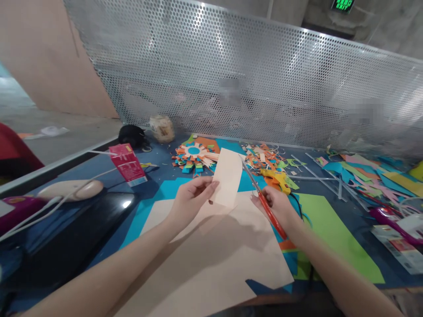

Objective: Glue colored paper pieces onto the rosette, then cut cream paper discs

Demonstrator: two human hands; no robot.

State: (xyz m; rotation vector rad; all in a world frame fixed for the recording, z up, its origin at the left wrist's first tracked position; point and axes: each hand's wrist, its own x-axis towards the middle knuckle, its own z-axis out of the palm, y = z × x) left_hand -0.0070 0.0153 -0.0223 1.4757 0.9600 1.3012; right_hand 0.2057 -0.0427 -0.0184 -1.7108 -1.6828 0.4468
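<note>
Between thumb and fingers, my left hand pinches the lower left edge of a cream paper strip, held upright above the table. My right hand grips red-handled scissors, their blades pointing up and to the left at the strip's upper right edge. Whether the blades are parted is hard to make out. Under both hands lies a large cream sheet with a notch cut in its near right edge. Behind the strip rests a layered paper flower with a blue centre.
Paper scraps lie behind my right hand, near a yellow glue gun. A green sheet is at right, a pink carton and white computer mouse at left. A perforated metal screen borders the table's back.
</note>
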